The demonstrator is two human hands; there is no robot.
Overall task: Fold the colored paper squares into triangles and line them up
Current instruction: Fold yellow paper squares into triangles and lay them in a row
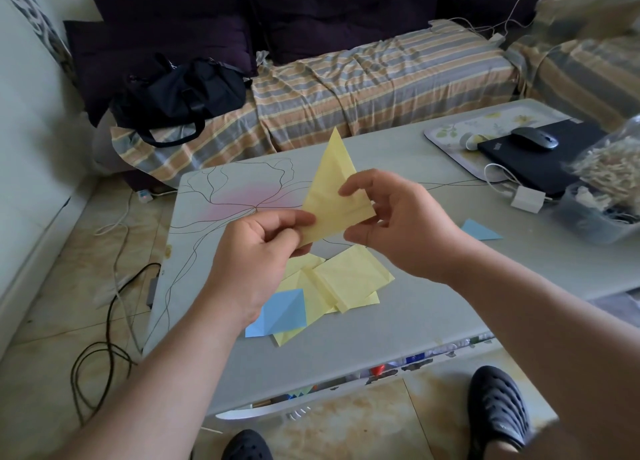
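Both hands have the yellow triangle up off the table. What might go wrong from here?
1. The yellow triangle is held in the air, pinched only at its edges by the left hand and right hand; without the table under it, the crease may stay soft.
2. The loose pile of yellow sheets and blue sheet lies directly below, so setting the triangle down could scatter it.
3. The only blue triangle lies far right; the line may start crooked.

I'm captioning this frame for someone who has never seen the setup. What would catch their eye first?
First, the yellow paper triangle held up above the grey table, pinched between the left hand and right hand. Below it, a loose pile of yellow papers with a blue paper at its left edge lies on the table, and a lone blue triangle lies to the right.
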